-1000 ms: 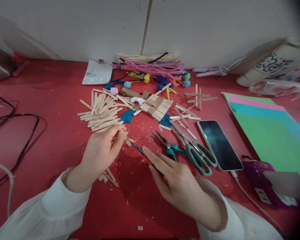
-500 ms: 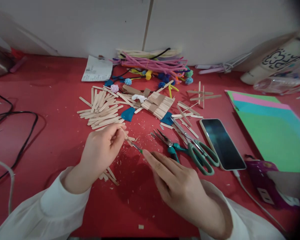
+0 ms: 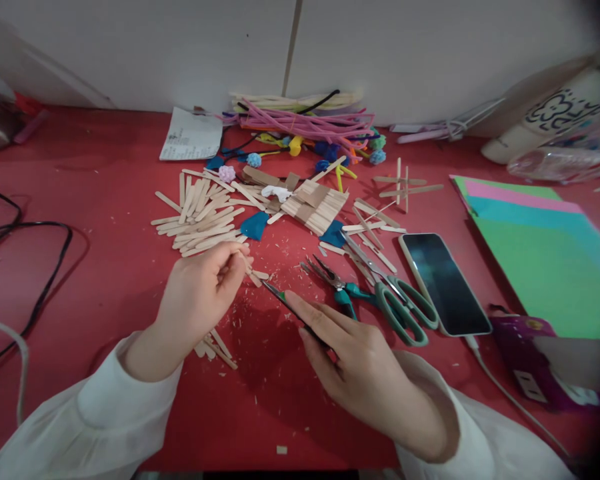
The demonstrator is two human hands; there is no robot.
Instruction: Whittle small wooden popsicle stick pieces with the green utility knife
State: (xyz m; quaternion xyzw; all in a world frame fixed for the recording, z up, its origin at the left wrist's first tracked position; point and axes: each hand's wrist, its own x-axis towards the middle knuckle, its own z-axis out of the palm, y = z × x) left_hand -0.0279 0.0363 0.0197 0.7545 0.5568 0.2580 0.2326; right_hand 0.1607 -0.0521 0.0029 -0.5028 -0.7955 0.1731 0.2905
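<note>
My left hand is closed in a pinch on a wooden craft stick, whose end pokes out toward the right. In my right hand lies a craft knife with a dark handle, a green collar and a thin metal blade. The blade tip points up and left, close to the end of the stick; whether they touch I cannot tell. Small wood shavings are scattered under both hands. A few short sticks lie beside my left wrist.
Loose craft sticks are piled behind my left hand. Pliers, scissors and a phone lie to the right. Farther back are a joined stick panel and pink pipe cleaners. Coloured sheets lie far right.
My right hand has tilted and drawn the knife slightly away from the stick, so more of its dark handle shows. My left hand keeps its pinch. The view has shifted slightly.
</note>
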